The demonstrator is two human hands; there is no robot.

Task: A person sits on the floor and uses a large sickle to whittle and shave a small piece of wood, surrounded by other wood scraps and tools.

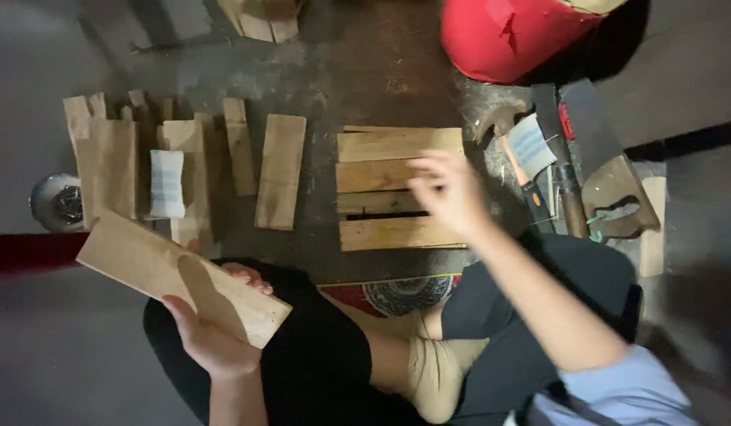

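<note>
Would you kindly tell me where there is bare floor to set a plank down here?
Bare floor lies between the long loose plank and the slatted panel, and across the grey floor far left. Crowded: the plank pile and the tools, a saw and hammer, right of the panel.

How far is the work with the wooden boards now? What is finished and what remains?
Done: four boards lie side by side as a slatted panel on the floor. In hand: the left hand holds one loose board, while the right hand, blurred, hovers over the panel. Left: several loose boards wait further left, and the hammer and saw lie untouched on the right.
</note>
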